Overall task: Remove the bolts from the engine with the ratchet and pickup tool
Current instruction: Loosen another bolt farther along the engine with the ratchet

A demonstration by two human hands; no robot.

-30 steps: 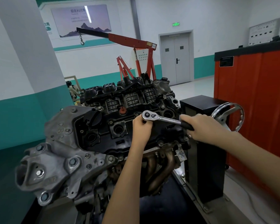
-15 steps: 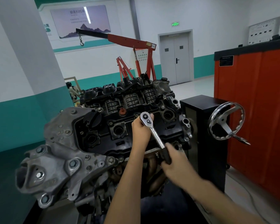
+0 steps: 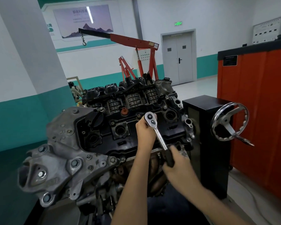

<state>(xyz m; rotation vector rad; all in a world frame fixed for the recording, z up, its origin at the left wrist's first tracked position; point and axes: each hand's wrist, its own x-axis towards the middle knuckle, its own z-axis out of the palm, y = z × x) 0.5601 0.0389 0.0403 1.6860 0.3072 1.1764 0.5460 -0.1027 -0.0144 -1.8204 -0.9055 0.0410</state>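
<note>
You appear to be loosening a valve-cover bolt, hidden under the ratchet (image 3: 158, 133) atop the engine (image 3: 104, 138): left hand (image 3: 144, 132) cups its head, right hand (image 3: 177, 161) grips the handle, which you likely swing next, socket kept square.

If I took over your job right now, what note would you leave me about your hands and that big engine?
Left hand: curled under the head of the chrome ratchet with a black handle, steadying it on the grey and black engine.
Right hand: grips the handle, below and right of the head.
Done: no removed bolt shows.
To do: loosen this bolt, hidden under the ratchet head, and lift it out; the pickup tool is not in view.
</note>
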